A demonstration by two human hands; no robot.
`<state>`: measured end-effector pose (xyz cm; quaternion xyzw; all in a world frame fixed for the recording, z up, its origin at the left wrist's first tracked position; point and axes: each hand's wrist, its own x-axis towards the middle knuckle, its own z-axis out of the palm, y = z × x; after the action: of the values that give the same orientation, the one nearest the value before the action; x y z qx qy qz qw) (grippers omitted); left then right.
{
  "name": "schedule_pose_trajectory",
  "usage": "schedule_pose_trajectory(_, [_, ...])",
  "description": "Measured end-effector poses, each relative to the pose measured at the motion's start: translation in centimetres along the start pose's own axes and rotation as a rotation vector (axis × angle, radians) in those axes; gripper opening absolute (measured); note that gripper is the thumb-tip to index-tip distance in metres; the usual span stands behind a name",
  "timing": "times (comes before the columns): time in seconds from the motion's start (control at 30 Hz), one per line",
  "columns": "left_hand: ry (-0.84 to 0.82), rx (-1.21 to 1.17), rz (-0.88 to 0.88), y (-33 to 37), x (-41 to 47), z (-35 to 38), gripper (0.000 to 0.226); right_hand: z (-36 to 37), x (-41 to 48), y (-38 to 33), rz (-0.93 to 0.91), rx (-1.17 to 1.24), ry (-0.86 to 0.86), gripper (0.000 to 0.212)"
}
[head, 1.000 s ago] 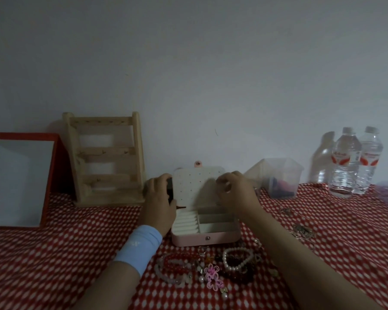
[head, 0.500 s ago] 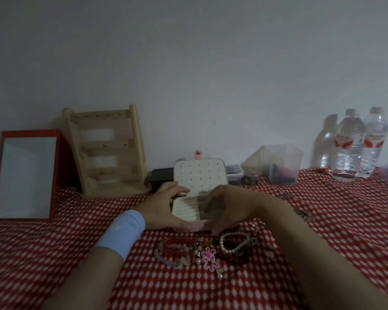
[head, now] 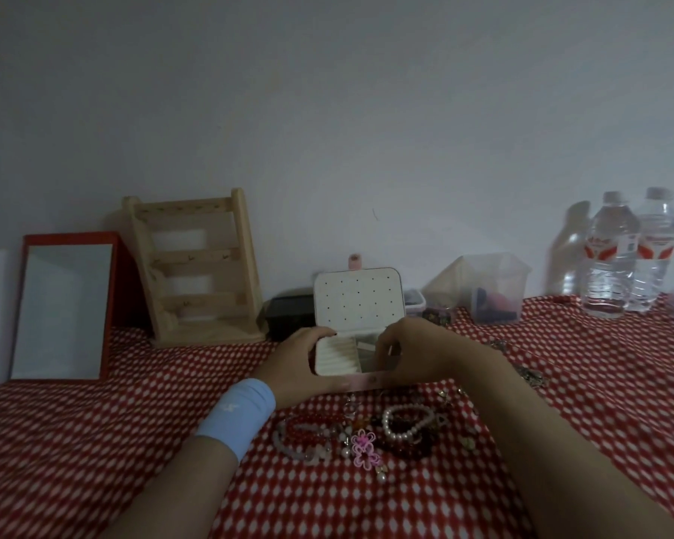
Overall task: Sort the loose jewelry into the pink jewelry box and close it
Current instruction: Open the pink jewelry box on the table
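Note:
The pink jewelry box (head: 358, 301) stands open on the red patterned cloth, its dotted white lid upright and its cream ring rolls (head: 337, 357) showing. My left hand (head: 294, 367) grips the box's left side, thumb over the rim. My right hand (head: 417, 354) holds the right front of the box, fingers curled over its compartments. In front of the box lies loose jewelry: a pearl bracelet (head: 405, 422), a red bead bracelet (head: 304, 431), a pink flower ornament (head: 364, 449) and dark beads.
A wooden earring stand (head: 199, 270) and a red-framed mirror (head: 63, 305) lean on the wall at left. A black box (head: 288, 317), a clear plastic container (head: 491, 287) and two water bottles (head: 631, 254) stand behind. Metal trinkets (head: 530, 373) lie at right.
Both hands came down from the raised lid to the box's base and now hold its sides. The box has shifted slightly toward me.

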<state>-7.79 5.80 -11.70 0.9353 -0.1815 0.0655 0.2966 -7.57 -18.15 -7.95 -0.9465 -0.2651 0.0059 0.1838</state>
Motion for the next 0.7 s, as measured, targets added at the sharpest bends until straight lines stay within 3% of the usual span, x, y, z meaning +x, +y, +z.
schedule_pose_trajectory(0.13, [0.085, 0.130, 0.084, 0.5, -0.8, -0.1, 0.076, -0.2, -0.3, -0.5, -0.031, 0.020, 0.038, 0.022])
schedule_pose_trajectory(0.23, [0.272, 0.193, 0.278, 2.0, -2.1, -0.2, 0.034, -0.6, -0.7, -1.6, -0.057, 0.081, 0.087, 0.019])
schedule_pose_trajectory(0.3, [0.223, 0.188, 0.324, 3.7, -3.0, -0.5, 0.009, -0.9, -0.9, -2.1, -0.070, 0.068, 0.085, 0.012])
schedule_pose_trajectory(0.47, [-0.094, 0.336, 0.308, 5.2, -3.8, 0.3, 0.026, -1.5, -2.4, -2.8, -0.028, -0.096, -0.026, 0.019])
schedule_pose_trajectory(0.6, [-0.131, 0.366, 0.246, 5.4, -4.3, 0.3, 0.027, -0.6, -3.6, -3.0, 0.026, -0.320, -0.102, 0.021])
schedule_pose_trajectory(0.7, [-0.160, 0.352, 0.187, 5.4, -5.0, -0.5, 0.023, 0.0, -4.5, -2.6, 0.070, -0.251, -0.135, 0.020])
